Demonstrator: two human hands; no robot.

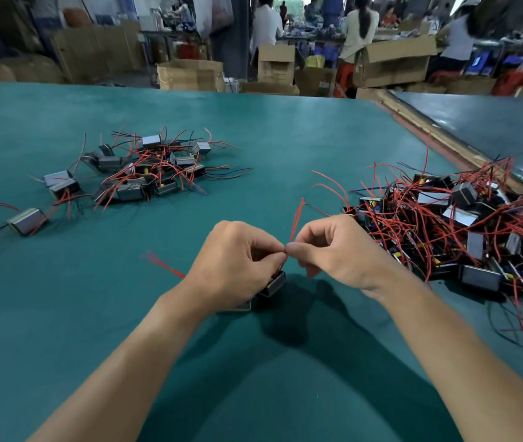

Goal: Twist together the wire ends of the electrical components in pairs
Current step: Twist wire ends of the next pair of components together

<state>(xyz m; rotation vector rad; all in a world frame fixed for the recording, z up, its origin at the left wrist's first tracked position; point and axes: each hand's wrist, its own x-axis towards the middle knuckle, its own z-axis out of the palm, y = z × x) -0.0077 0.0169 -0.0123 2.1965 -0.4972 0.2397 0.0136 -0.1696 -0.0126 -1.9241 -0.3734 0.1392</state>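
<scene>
Where the two hands meet over the green table [285, 138], a pair of thin red wire ends [296, 218] stands up between them, the strands lying close together and blurred toward the tip. Two small box-shaped components sit below. The first component [275, 283], a dark block with a grey metal face, shows under the curled fingers of the left hand [237, 263]. Only an edge of the second component [237, 307] shows beneath that hand's heel.

The left hand pinches the wire ends at their base between thumb and forefinger. The right hand [336, 250] pinches the same spot, its other fingers loosely curled, and the fingertips of both hands touch. The wires leave the pinch and run up and away from the person, leaning slightly right, so their long axis is almost upright in the view.

A loose red wire [166, 267] comes out from behind the left wrist and points left, low over the table, its far end blurred.

The left heap [151, 167] of components with red and dark leads lies well apart, and the right heap [445, 224] lies just beside the right hand.
</scene>
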